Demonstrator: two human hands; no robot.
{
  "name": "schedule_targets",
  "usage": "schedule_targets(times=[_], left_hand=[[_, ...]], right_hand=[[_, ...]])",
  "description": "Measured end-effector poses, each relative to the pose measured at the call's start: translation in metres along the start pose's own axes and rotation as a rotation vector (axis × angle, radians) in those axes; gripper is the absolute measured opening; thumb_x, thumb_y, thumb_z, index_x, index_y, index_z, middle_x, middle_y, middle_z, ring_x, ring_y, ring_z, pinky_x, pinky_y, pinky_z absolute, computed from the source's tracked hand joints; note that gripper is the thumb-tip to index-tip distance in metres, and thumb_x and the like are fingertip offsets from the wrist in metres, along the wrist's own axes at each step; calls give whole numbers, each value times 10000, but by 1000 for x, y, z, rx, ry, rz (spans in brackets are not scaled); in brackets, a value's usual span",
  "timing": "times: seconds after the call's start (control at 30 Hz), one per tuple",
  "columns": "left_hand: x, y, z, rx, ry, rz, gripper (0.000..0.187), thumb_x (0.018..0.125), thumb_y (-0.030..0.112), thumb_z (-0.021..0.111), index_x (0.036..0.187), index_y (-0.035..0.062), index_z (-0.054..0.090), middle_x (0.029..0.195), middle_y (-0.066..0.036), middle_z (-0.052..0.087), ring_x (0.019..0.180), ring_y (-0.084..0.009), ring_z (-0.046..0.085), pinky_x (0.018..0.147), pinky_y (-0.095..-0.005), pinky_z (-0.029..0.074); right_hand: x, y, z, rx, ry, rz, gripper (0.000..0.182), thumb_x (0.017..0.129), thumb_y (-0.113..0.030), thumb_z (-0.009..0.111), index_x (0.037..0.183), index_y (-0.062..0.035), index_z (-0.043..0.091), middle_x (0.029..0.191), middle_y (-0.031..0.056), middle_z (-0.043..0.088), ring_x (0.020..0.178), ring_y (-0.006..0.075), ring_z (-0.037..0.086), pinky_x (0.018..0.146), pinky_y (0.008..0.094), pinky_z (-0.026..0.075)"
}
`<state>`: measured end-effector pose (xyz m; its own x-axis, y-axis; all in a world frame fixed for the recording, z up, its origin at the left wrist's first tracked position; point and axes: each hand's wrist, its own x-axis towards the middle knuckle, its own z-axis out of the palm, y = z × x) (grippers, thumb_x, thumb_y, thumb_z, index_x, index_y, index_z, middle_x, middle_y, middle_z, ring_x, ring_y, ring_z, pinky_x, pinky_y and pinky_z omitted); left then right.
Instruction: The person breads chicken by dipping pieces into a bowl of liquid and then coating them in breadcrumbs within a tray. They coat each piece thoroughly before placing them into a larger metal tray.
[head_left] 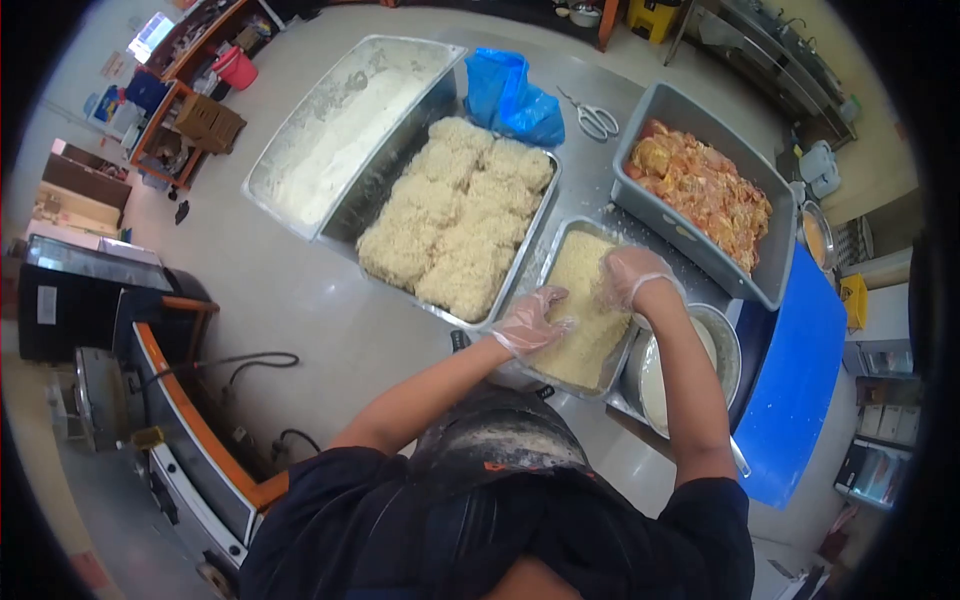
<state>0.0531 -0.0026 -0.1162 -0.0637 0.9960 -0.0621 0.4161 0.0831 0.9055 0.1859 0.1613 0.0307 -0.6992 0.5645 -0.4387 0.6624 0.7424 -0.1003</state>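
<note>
Both hands wear clear plastic gloves and rest in a metal tray of breadcrumbs [561, 237]. My left hand [535, 318] lies flat on the crumbs at the tray's near left side, fingers spread. My right hand [630, 272] presses down into the crumbs at the right side, fingers curled; whether it covers a piece is hidden. A larger metal tray [532, 235] to the left holds several breaded pieces [455, 215]. A grey tub [690, 240] at the right holds raw marinated meat [705, 190]. A metal bowl [728, 345] with pale batter sits under my right forearm.
A floured metal tray [340, 125] lies at the far left of the steel table. A blue plastic bag [510, 95] and scissors [593, 118] sit at the back. A blue board [795, 385] is at the right. An orange-framed machine [170, 400] stands on the floor to the left.
</note>
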Motion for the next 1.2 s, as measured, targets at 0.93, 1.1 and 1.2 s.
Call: schedule_targets(times=[0.93,1.1,1.2], left_hand=[[208,-34,-214,787,150,206,359,835,278,636,1076,13,660,1114,-208,644,1071,-384,594,935,-462,477],[200,-31,-177,942,74,186,731,916,446,555,1470,1,384,1523,-261,343,1427,-428,282,1171,-487,244],[201,-25,-179,951,-62,47,772,956,489,477,1526,7,278,1589,-253,214,1486,-402,165,1203,-509,144]], right_hand=[[136,-52,69,630,273,793,337,788,-317,697,983,-45,739,1052,221,696,1004,373,667,941,432,499],[18,-44,20,504,-30,720,371,756,-315,730,1035,-71,735,1094,211,688,1003,372,661,925,425,505],[-30,22,1,540,162,738,278,766,-288,714,953,-85,749,961,173,723,883,338,690,829,422,536]])
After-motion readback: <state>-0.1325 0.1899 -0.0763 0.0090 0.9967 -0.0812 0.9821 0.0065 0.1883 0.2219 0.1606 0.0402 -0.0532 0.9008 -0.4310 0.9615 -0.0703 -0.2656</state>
